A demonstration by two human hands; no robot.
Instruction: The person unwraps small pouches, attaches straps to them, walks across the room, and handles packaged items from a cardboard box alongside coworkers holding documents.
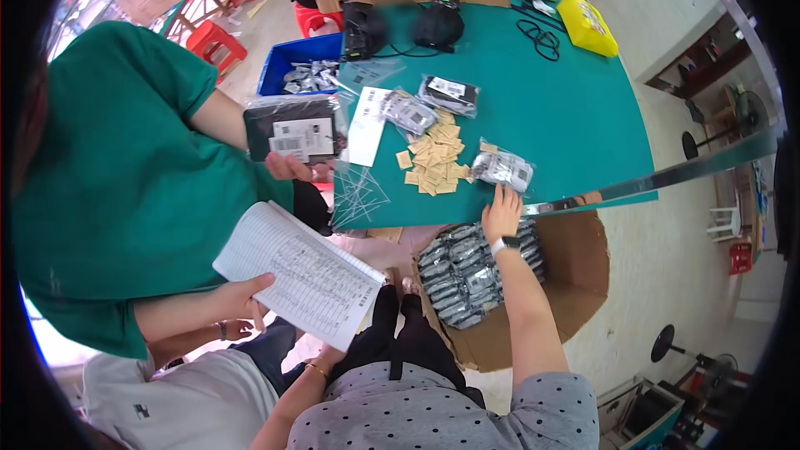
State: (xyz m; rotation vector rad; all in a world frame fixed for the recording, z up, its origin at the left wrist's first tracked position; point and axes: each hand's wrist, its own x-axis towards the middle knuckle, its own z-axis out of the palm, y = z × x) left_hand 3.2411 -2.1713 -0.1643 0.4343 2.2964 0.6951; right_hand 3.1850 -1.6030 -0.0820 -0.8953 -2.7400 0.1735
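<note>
My right hand [502, 215], with a white-banded watch on the wrist, has its fingers on the near edge of a clear plastic bag [502, 168] of small packets at the table's front edge. Down at the lower corner of an open notebook [304, 279] is my left hand [330, 357]; it grips that corner, its fingertips hidden beneath. A co-worker's hand also holds the notebook's left side. Small tan cards [435, 158] lie in a pile left of the bag. Behind them are a packed bag [409, 112] and a dark bagged item [449, 96].
A co-worker in green [125, 192] holds a bagged dark item [296, 129] on the left. Below the table stands a cardboard box [575, 271] of silvery packets. A blue bin [279, 58], white ties [360, 193] and a yellow bag [587, 25] are around the table [583, 125].
</note>
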